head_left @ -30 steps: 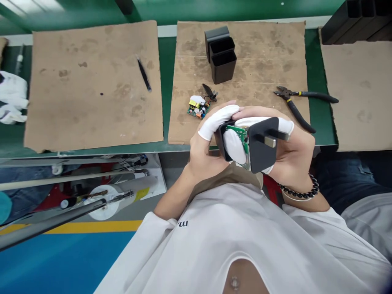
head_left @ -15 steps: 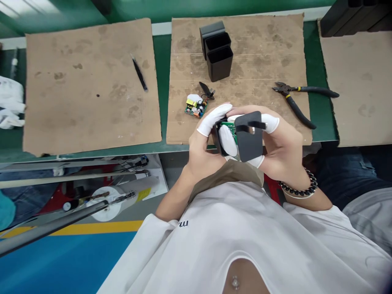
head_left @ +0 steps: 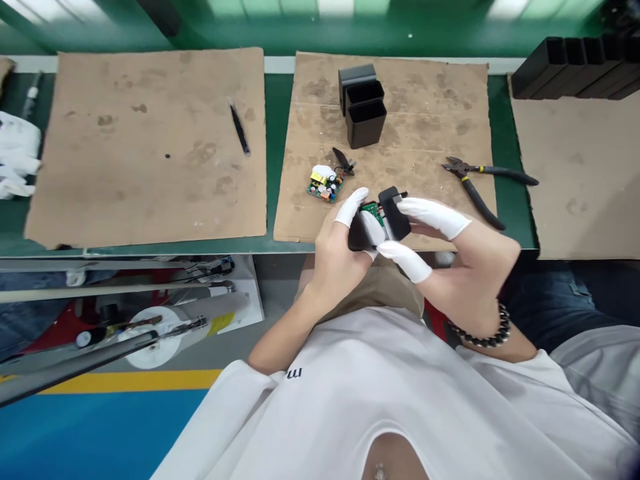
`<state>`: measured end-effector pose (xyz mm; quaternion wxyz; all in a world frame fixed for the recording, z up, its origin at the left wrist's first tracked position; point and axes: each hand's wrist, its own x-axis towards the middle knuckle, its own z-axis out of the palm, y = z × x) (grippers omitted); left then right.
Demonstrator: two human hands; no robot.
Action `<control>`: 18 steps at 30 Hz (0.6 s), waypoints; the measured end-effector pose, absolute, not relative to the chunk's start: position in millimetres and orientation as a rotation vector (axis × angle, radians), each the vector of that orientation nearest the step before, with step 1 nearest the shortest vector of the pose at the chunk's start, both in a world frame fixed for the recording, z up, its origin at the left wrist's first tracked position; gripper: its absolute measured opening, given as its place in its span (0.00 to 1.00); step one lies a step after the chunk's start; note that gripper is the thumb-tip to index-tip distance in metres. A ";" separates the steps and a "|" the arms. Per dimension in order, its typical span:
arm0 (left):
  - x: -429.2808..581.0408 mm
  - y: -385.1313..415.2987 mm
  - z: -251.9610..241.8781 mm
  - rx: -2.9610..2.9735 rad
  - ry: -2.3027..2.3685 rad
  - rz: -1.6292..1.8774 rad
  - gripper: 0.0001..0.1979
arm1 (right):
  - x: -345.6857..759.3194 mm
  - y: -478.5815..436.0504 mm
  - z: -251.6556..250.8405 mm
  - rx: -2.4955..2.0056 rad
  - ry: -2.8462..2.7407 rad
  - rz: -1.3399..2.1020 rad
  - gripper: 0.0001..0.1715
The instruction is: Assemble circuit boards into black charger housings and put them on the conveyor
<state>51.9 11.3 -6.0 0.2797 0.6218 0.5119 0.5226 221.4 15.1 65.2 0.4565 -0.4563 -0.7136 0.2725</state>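
My left hand (head_left: 336,250) grips a black charger housing (head_left: 358,233) with a green circuit board (head_left: 371,209) showing at its open end. My right hand (head_left: 465,267) pinches the black plug cover (head_left: 395,212) with its metal pins between white-capped thumb and forefinger, right against the housing. Both hands sit close together at the near edge of the cardboard mat (head_left: 430,127). White finger cots cover several fingertips. A bead bracelet (head_left: 483,333) circles my right wrist.
On the mat lie a loose green circuit board (head_left: 325,184), a small black clip (head_left: 344,161), stacked black housings (head_left: 364,107) and black cutting pliers (head_left: 480,180). Tweezers (head_left: 239,129) rest on the left cardboard (head_left: 145,140). Black tubes (head_left: 575,63) stand far right. White cloth (head_left: 17,153) lies far left.
Both hands have moved down and away from the camera toward the mat's edge. The plug cover now looks smaller and is tilted, held at my right fingertips with the fingers more extended.
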 end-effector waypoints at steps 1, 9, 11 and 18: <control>54.1 12.5 -7.7 1.707 1.397 1.430 0.32 | 216.2 14.0 60.8 -1.168 -1.745 0.592 0.20; 79.4 20.7 -24.2 1.872 1.598 1.418 0.31 | 208.9 18.2 39.3 -1.217 -1.843 0.261 0.10; 81.1 23.4 -27.6 1.827 1.640 1.408 0.32 | 209.1 20.7 32.0 -1.229 -1.845 0.379 0.11; 58.9 19.5 -34.0 1.965 1.571 1.288 0.37 | 212.6 23.0 25.3 -1.215 -1.886 0.463 0.17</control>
